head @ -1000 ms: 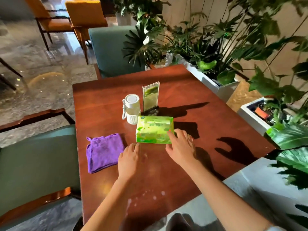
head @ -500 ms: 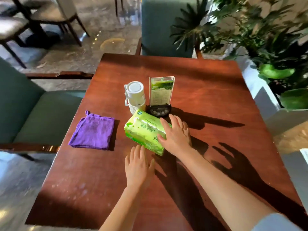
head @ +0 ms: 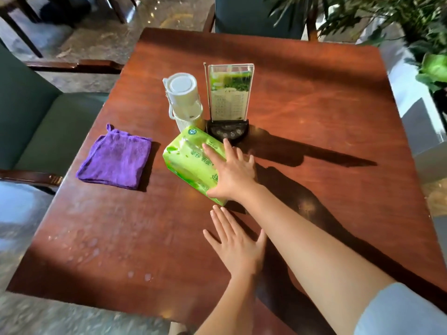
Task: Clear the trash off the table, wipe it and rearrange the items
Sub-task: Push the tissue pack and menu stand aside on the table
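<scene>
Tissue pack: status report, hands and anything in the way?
Right hand flat on the tissue pack, left hand open on the table. Pack lies askew. Menu stand and white container close behind.

bare wood table lies open right of the sign stand; white container, tissue pack and purple cloth crowd centre-left.
</scene>
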